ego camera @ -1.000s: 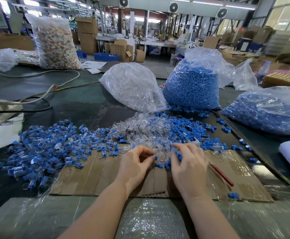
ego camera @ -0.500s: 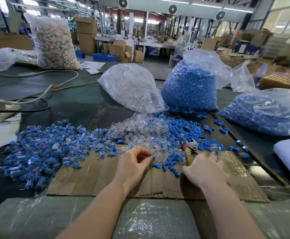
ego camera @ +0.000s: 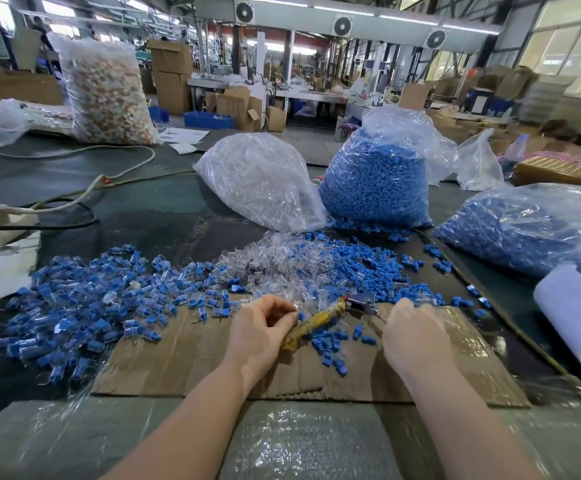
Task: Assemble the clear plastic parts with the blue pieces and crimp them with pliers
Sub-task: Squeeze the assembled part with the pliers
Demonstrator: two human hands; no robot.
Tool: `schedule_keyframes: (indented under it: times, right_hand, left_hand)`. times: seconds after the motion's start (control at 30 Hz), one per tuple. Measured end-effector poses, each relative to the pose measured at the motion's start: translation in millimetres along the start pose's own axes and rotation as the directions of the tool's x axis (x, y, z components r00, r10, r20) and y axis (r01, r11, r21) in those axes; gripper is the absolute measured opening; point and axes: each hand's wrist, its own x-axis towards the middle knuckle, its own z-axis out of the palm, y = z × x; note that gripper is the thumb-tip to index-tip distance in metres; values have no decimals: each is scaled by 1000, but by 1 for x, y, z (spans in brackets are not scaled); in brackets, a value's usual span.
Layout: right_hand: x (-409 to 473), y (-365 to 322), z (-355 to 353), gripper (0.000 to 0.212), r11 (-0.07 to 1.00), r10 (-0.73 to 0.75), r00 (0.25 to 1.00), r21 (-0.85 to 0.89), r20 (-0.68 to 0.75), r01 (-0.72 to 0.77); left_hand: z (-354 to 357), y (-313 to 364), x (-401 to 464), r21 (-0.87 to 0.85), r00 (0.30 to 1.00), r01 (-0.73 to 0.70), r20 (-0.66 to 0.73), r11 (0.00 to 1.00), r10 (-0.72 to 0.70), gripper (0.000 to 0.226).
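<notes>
Nearest the person lies a sheet of cardboard point(ego camera: 192, 358), and everything else is placed from it. Over its near half both forearms reach forward. The left hand point(ego camera: 259, 332) hovers above the middle of the cardboard with its fingers curled, pinching a small part at the fingertips; it seems to be a clear piece with blue in it, though it is too small to be sure. The right hand point(ego camera: 412, 337) is over the right half of the cardboard, seen from the back, its fingers bent down at the pliers point(ego camera: 320, 320); whether it grips one handle or only touches it cannot be told. The pliers lie open across the middle of the cardboard, the yellow wrapped handle pointing toward the left hand, the metal head at the far edge. Loose blue pieces point(ego camera: 330, 348) are scattered just beside that handle. Past the far edge sits a heap of clear plastic parts point(ego camera: 275, 265), with a wide spread of joined blue-and-clear parts point(ego camera: 85, 303) off the left edge. Farther back stand a bag of clear parts point(ego camera: 261, 178) and a bag of blue pieces point(ego camera: 375, 181). The step in hand looks like taking up the pliers for a crimp. The next move calls for a firm hold on both handles and bringing the pinched part squarely into the pliers' mouth.
</notes>
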Motion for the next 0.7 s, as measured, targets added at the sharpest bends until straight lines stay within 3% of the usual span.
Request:
schedule_keyframes:
  times: [0.17, 0.4, 0.6, 0.7]
  right_hand:
    - [2, 2, 7, 13, 1000, 13, 1000, 10, 11, -13]
    - [0, 4, 14, 11, 995, 38, 991, 82, 131, -49]
    - [-2, 4, 13, 13, 997, 46, 997, 53, 64, -50]
    - [2, 4, 13, 15, 997, 31, 1000, 69, 4, -31]
  left_hand:
    - [1, 0, 1, 52, 1000, -13, -23, 999, 14, 11]
    - [2, 0, 0, 132, 997, -28, -64, 991, 36, 15]
    - [5, 2, -1, 216, 995, -18, -96, 976, 39, 15]
    - [6, 9, 1, 127, 989, 22, -151, 992, -3, 13]
